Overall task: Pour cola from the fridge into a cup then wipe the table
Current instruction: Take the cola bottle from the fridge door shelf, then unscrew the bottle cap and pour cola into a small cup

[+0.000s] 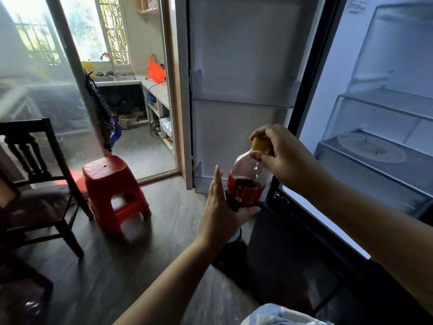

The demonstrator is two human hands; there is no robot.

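Observation:
A cola bottle [246, 184] with a red label, dark liquid and a yellow cap [259, 143] is held in the air in front of the open fridge [365, 109]. My left hand [222, 207] cups the bottle's lower part from the left and underneath. My right hand [278, 153] grips the yellow cap with thumb and fingers. The bottle looks about half full. No cup or table cloth is in view.
The fridge door [243, 66] stands open at centre with bare door shelves. A red plastic stool [112, 188] and a dark wooden chair [35, 179] stand on the left. Behind them a doorway opens onto a kitchen with a sink [117, 78].

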